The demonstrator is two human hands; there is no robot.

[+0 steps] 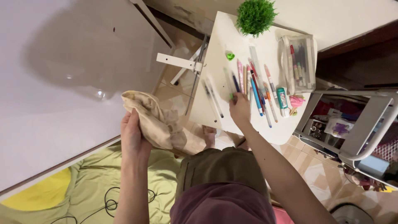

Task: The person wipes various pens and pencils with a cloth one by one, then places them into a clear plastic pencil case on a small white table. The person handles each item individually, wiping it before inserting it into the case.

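Here, the left hand [133, 137] clutches a beige cloth [159, 124]; the right hand's [240, 108] grip pinches a pen [235, 83].

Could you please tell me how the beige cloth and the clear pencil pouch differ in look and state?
The beige cloth is opaque, crumpled and held up in the left hand; the clear pencil pouch is see-through, lies on the white table untouched, with pens inside. Both are soft.

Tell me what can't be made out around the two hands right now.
- Head view: what the right hand grips among the pens; its own fingers cover it.
- Two pens left of it, motion-blurred.
- Contents of the clear pencil case, too small.
- Left hand fingers, hidden behind the beige cloth.
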